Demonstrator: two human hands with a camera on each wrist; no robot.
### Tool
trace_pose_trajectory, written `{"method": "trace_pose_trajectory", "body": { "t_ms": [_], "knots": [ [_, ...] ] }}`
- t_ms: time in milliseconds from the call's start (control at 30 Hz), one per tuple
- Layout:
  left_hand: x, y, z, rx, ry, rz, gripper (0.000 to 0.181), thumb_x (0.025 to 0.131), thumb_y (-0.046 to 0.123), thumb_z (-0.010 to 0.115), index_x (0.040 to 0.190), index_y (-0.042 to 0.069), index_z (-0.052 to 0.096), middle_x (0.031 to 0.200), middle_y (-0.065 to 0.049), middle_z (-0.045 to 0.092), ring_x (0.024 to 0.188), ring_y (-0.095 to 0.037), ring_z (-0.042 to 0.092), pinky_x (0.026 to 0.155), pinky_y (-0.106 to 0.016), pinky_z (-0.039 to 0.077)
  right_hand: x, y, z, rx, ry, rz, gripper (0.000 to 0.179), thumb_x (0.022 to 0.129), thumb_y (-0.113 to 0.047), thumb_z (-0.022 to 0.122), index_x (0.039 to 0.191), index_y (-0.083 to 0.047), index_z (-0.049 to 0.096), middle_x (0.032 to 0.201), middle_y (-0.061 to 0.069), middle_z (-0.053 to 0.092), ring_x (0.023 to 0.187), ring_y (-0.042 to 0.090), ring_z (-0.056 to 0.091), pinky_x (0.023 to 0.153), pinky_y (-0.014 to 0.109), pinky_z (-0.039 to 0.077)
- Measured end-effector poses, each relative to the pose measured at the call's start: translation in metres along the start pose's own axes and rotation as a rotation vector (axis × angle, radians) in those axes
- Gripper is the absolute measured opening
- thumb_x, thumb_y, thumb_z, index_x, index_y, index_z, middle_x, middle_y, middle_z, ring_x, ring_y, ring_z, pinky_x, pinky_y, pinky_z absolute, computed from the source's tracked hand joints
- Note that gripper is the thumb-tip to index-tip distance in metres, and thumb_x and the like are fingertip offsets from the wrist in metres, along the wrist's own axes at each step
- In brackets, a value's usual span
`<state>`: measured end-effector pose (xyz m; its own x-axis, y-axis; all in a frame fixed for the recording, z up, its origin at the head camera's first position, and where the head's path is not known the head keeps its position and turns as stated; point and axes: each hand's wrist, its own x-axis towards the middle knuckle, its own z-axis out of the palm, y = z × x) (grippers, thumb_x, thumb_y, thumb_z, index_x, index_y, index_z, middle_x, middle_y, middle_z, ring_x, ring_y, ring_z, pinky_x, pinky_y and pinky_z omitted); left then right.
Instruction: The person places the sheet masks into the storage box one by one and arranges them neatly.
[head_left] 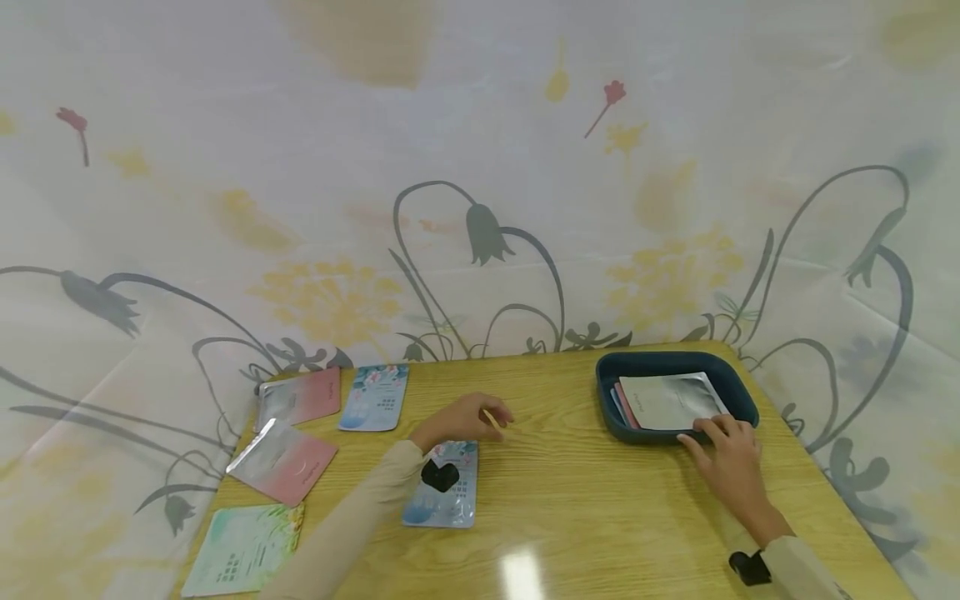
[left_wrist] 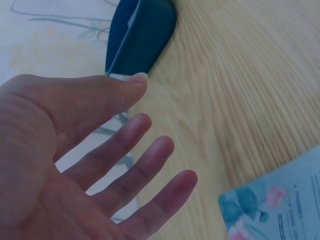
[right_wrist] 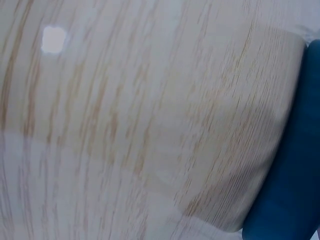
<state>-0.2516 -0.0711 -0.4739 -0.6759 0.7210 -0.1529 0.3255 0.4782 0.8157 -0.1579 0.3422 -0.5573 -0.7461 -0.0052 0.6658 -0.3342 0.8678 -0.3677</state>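
Cream packet (head_left: 660, 402) atop others (head_left: 624, 406) in blue tray (head_left: 645, 436); right hand (head_left: 729, 458) at rim, grip unclear; left hand (head_left: 463, 419) relaxed.

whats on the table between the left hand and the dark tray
Nothing but bare wooden tabletop; the head view shows that clear stretch between the left hand and the tray.

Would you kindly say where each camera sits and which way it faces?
Head: on the head, facing forward and down at the table; sleeves, left hand and right hand show.
Left wrist: on that wrist, looking past the left hand toward the tray and a packet.
Right wrist: on that wrist, facing table and tray; no hand shows.
Head and left wrist share the left hand and tray.
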Motion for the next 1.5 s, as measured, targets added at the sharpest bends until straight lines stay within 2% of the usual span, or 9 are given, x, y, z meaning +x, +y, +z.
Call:
{"method": "trace_pose_trajectory", "body": {
  "t_ms": [200, 433, 567, 700, 933, 1167, 1267, 1367, 1500],
  "knots": [
    [-0.014, -0.011, -0.006, -0.033, 0.011, -0.014, 0.026, 0.086, 0.000, 0.067, 0.111, -0.003, 0.063, 0.110, -0.024, 0.060, 0.096, -0.034, 0.061, 0.076, -0.029, 0.053, 0.001, -0.001, 0.000, -0.007, -0.001, -0.008, 0.028, 0.066, -0.009, 0.082, 0.086, -0.004, 0.064, 0.092, 0.016, 0.052, 0.089, 0.045, 0.042, 0.071, 0.064, 0.030],
    [-0.027, -0.023, -0.012, -0.042, 0.036, -0.057, 0.031, 0.085, 0.004, 0.068, 0.115, -0.004, 0.062, 0.112, -0.024, 0.059, 0.097, -0.033, 0.060, 0.076, -0.036, 0.053, 0.000, -0.003, -0.001, -0.010, 0.003, -0.002, 0.027, 0.067, -0.009, 0.082, 0.085, -0.004, 0.063, 0.090, 0.016, 0.052, 0.087, 0.045, 0.042, 0.070, 0.064, 0.030],
    [-0.032, -0.031, -0.016, -0.055, 0.055, -0.079, 0.031, 0.085, 0.002, 0.068, 0.114, -0.005, 0.062, 0.112, -0.023, 0.060, 0.097, -0.033, 0.060, 0.076, -0.035, 0.053, 0.001, -0.003, -0.001, -0.007, -0.004, 0.010, 0.028, 0.064, -0.005, 0.082, 0.086, -0.003, 0.063, 0.091, 0.017, 0.052, 0.088, 0.045, 0.041, 0.071, 0.064, 0.030],
    [-0.037, -0.036, -0.019, -0.046, 0.070, -0.091, 0.031, 0.084, 0.000, 0.068, 0.113, -0.006, 0.062, 0.109, -0.022, 0.061, 0.097, -0.034, 0.059, 0.076, -0.035, 0.053, 0.002, -0.004, -0.001, -0.009, -0.006, 0.005, 0.027, 0.067, -0.010, 0.082, 0.085, -0.003, 0.064, 0.091, 0.016, 0.053, 0.087, 0.044, 0.042, 0.070, 0.063, 0.031],
    [-0.039, -0.055, -0.020, -0.006, 0.131, -0.144, 0.029, 0.083, 0.001, 0.069, 0.111, -0.004, 0.064, 0.103, -0.017, 0.063, 0.089, -0.025, 0.060, 0.073, -0.034, 0.052, 0.003, -0.005, -0.002, -0.017, -0.008, 0.014, 0.028, 0.064, -0.006, 0.082, 0.084, -0.004, 0.063, 0.090, 0.015, 0.052, 0.085, 0.043, 0.042, 0.070, 0.063, 0.031],
    [-0.037, -0.070, -0.020, 0.023, 0.210, -0.198, 0.030, 0.077, 0.001, 0.075, 0.106, 0.001, 0.067, 0.104, -0.012, 0.064, 0.094, -0.027, 0.058, 0.079, -0.037, 0.051, 0.003, -0.005, -0.001, -0.026, -0.008, -0.001, 0.029, 0.063, -0.007, 0.083, 0.084, -0.005, 0.063, 0.088, 0.015, 0.052, 0.084, 0.042, 0.042, 0.070, 0.061, 0.032],
    [-0.035, -0.070, -0.020, 0.052, 0.203, -0.214, 0.033, 0.073, -0.002, 0.077, 0.105, 0.002, 0.068, 0.104, -0.011, 0.065, 0.094, -0.027, 0.058, 0.080, -0.039, 0.051, 0.002, -0.005, -0.002, -0.031, -0.010, 0.008, 0.030, 0.062, -0.006, 0.083, 0.084, -0.005, 0.063, 0.089, 0.014, 0.052, 0.084, 0.042, 0.042, 0.069, 0.062, 0.031],
    [-0.035, -0.071, -0.018, 0.084, 0.167, -0.228, 0.037, 0.070, -0.005, 0.078, 0.105, 0.003, 0.068, 0.105, -0.010, 0.065, 0.093, -0.026, 0.057, 0.077, -0.037, 0.050, 0.001, -0.006, -0.002, -0.032, -0.014, 0.019, 0.031, 0.061, -0.003, 0.083, 0.084, -0.005, 0.063, 0.089, 0.014, 0.052, 0.086, 0.043, 0.042, 0.070, 0.063, 0.031],
    [-0.035, -0.075, -0.012, 0.085, 0.150, -0.213, 0.041, 0.068, -0.008, 0.079, 0.105, 0.002, 0.068, 0.105, -0.010, 0.065, 0.089, -0.024, 0.056, 0.075, -0.037, 0.050, 0.002, -0.005, -0.003, -0.026, -0.016, 0.017, 0.031, 0.061, -0.003, 0.083, 0.085, -0.005, 0.063, 0.090, 0.015, 0.052, 0.087, 0.043, 0.042, 0.069, 0.063, 0.031]
  ]
}}
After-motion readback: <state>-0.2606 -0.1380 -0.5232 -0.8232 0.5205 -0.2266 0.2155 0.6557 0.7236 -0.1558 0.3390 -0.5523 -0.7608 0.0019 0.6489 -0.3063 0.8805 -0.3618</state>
